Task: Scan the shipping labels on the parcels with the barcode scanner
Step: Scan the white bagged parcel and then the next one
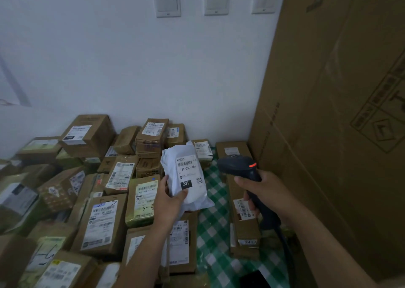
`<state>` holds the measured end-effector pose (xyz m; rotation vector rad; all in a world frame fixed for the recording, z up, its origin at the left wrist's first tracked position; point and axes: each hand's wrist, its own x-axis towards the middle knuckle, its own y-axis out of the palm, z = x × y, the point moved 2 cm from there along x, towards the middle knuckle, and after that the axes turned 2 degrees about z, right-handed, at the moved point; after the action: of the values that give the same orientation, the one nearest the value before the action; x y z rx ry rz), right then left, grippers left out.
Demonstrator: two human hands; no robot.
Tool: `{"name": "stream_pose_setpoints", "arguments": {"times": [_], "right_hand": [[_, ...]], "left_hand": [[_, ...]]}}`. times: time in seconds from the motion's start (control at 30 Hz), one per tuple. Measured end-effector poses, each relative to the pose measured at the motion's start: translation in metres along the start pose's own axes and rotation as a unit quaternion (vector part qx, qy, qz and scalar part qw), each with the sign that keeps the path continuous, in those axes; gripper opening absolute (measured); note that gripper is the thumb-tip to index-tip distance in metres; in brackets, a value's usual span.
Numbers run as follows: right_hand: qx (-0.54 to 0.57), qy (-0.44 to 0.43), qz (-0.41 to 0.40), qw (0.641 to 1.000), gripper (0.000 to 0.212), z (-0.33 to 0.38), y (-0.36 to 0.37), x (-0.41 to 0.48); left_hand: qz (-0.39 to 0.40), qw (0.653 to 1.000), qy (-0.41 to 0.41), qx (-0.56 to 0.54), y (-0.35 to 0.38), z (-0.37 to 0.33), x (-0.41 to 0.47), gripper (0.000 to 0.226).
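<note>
My left hand (169,198) grips a white plastic mailer parcel (186,176) from below and lifts it above the pile, its shipping label (189,171) facing me with a barcode and "231-239-K01". My right hand (260,191) grips the handle of a black barcode scanner (238,167) just right of the parcel. The scanner's head points left toward the label and an orange light glows on top of it. Several brown cardboard parcels (100,219) with white labels lie piled on the left.
A green-and-white checked cloth (217,226) covers the surface. A long narrow box (241,200) lies on it to the right. A very large cardboard carton (341,112) stands against the right side. A white wall with three switches is behind. A dark phone (255,280) lies near the bottom edge.
</note>
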<state>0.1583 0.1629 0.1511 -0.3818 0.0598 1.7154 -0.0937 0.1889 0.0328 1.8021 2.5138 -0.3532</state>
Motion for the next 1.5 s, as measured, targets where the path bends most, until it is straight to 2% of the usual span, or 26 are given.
{"name": "stream_pose_setpoints", "arguments": {"times": [0.2,0.3,0.43,0.53,0.67,0.73,0.83,0.9,0.97,1.07,1.13,1.23,1.37,1.43,1.5], "right_hand": [[0.04,0.005,-0.063,0.997,0.02,-0.015,-0.024,0.022],[0.044,0.017,-0.071,0.996,0.019,-0.02,-0.031,0.035],[0.019,0.028,-0.07,0.997,0.022,-0.03,-0.036,0.054],[0.002,0.037,-0.071,0.997,0.025,-0.041,-0.038,0.067],[-0.001,0.052,-0.069,0.996,0.023,-0.058,-0.036,0.084],[-0.013,0.056,-0.063,0.996,0.022,-0.067,-0.032,0.092],[-0.025,0.061,-0.048,0.997,0.021,-0.076,-0.027,0.102],[-0.037,0.059,-0.042,0.997,0.024,-0.077,-0.026,0.111],[-0.049,0.056,-0.046,0.996,0.027,-0.077,-0.025,0.12],[-0.049,0.047,-0.063,0.996,0.027,-0.071,-0.025,0.137],[-0.053,0.038,-0.079,0.995,0.026,-0.065,-0.027,0.149],[-0.049,0.032,-0.096,0.994,0.023,-0.061,-0.031,0.165],[-0.034,0.041,-0.098,0.994,0.023,-0.064,-0.037,0.177],[-0.031,0.048,-0.101,0.993,0.023,-0.065,-0.04,0.179],[-0.029,0.05,-0.104,0.993,0.025,-0.066,-0.044,0.18]], "left_hand": [[0.101,0.991,-0.091,0.004,0.032,0.024,0.02,0.05],[0.137,0.985,-0.105,0.025,0.058,0.034,0.034,0.044],[0.146,0.982,-0.094,0.076,0.089,0.054,0.053,0.027],[0.145,0.977,-0.094,0.126,0.105,0.072,0.066,0.034],[0.143,0.967,-0.048,0.206,0.115,0.089,0.078,0.068],[0.168,0.952,-0.024,0.253,0.12,0.103,0.088,0.08],[0.256,0.904,-0.047,0.338,0.129,0.121,0.092,0.072],[0.28,0.899,-0.053,0.334,0.132,0.128,0.094,0.07],[0.249,0.903,0.001,0.35,0.133,0.125,0.101,0.066],[0.138,0.888,0.148,0.413,0.13,0.104,0.124,0.056],[0.062,0.894,0.177,0.407,0.132,0.084,0.145,0.059],[0.01,0.921,0.133,0.365,0.145,0.058,0.179,0.08],[-0.001,0.932,0.018,0.362,0.172,0.051,0.223,0.108],[-0.006,0.934,-0.026,0.357,0.181,0.052,0.234,0.113],[-0.019,0.937,-0.028,0.347,0.185,0.052,0.24,0.111]]}}
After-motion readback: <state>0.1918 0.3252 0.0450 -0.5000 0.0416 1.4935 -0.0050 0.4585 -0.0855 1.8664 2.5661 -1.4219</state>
